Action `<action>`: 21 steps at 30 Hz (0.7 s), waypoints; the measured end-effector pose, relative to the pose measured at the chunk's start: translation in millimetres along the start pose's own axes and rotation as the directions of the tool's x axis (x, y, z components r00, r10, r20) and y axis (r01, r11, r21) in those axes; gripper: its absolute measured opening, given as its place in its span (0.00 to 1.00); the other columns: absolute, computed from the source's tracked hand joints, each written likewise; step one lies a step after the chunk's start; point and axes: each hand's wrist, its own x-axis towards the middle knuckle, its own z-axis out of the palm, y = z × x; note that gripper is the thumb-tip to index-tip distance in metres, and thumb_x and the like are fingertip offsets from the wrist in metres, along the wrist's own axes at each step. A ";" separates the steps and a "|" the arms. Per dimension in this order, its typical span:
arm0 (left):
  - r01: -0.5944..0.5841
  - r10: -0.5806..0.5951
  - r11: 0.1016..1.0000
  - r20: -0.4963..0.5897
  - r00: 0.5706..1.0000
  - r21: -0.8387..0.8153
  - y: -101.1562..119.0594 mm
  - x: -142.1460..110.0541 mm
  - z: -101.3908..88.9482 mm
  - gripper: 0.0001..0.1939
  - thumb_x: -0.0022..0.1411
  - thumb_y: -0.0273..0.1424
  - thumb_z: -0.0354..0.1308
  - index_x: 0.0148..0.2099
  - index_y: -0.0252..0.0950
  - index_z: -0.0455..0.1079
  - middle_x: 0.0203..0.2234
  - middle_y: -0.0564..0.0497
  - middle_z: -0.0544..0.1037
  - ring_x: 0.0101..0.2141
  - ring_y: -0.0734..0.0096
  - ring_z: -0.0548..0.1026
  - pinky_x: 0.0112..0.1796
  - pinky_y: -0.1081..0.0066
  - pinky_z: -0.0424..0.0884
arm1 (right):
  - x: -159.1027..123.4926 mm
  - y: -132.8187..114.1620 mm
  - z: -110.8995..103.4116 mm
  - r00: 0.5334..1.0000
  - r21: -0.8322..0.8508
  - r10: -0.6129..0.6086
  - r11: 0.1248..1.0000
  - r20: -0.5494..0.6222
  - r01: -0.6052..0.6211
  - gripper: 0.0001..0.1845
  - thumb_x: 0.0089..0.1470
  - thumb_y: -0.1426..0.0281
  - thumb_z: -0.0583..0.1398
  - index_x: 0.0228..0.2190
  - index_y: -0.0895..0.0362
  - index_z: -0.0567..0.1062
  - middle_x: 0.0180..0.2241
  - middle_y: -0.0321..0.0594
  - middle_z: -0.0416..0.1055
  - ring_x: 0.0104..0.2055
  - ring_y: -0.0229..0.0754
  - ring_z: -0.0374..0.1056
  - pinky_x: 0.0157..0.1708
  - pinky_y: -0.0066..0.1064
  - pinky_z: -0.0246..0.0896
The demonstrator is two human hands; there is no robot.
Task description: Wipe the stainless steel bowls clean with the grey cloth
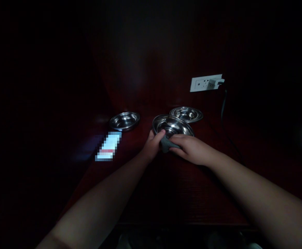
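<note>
A shiny steel bowl [173, 123] is tilted toward me above the dark red table. My left hand [153, 143] grips its near left rim, thumb over the edge. In my right hand [189, 148] is a grey-green cloth [168, 143], pinched against the bowl's near rim. Part of the cloth hangs below the fingers. Another steel bowl [125, 121] rests to the left. Behind the held bowl, at the right, lie steel dishes [186, 114] that look stacked; how many I cannot tell.
A lit, blurred phone screen [108, 147] is at the left, near the table's edge. On the back wall is a white socket plate [206, 83] with a plug in it. Its dark cable [223, 103] runs down to the right side of the table [182, 193]. The surroundings are very dark.
</note>
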 end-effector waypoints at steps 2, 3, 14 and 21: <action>-0.003 0.003 1.000 0.001 1.000 -0.006 -0.8 0.7 -1.5 0.24 0.55 0.42 0.62 0.51 0.39 0.65 0.42 0.48 0.75 0.39 0.66 0.75 0.38 0.67 0.72 | 0.4 -0.8 -0.5 1.000 0.000 -0.003 1.000 -0.002 0.003 0.08 0.59 0.69 0.56 0.37 0.58 0.74 0.39 0.45 0.73 0.42 0.45 0.68 0.44 0.38 0.62; -0.004 0.004 1.000 -0.003 1.000 -0.009 -1.1 1.0 -2.3 0.24 0.55 0.42 0.62 0.52 0.39 0.66 0.42 0.48 0.75 0.39 0.66 0.75 0.38 0.67 0.72 | 0.5 -1.2 -0.8 1.000 -0.002 -0.005 1.000 -0.003 0.005 0.07 0.59 0.69 0.56 0.37 0.58 0.73 0.39 0.45 0.73 0.42 0.45 0.68 0.44 0.38 0.62; 0.074 -0.075 0.996 -0.012 0.997 -0.058 4.2 0.6 -2.4 0.27 0.55 0.45 0.60 0.54 0.39 0.64 0.44 0.44 0.76 0.39 0.62 0.76 0.35 0.67 0.72 | 1.2 -1.5 -1.4 0.999 -0.009 -0.030 1.000 -0.022 0.030 0.08 0.59 0.70 0.56 0.37 0.57 0.74 0.37 0.44 0.73 0.40 0.43 0.67 0.42 0.37 0.62; 0.092 -0.090 0.994 0.041 0.995 -0.051 5.6 -3.9 -0.5 0.25 0.55 0.46 0.61 0.50 0.37 0.68 0.43 0.45 0.77 0.41 0.61 0.76 0.35 0.69 0.72 | 0.5 1.0 -0.4 0.999 -0.025 0.006 1.000 -0.032 -0.006 0.08 0.59 0.71 0.56 0.39 0.58 0.75 0.39 0.45 0.73 0.42 0.45 0.68 0.44 0.38 0.62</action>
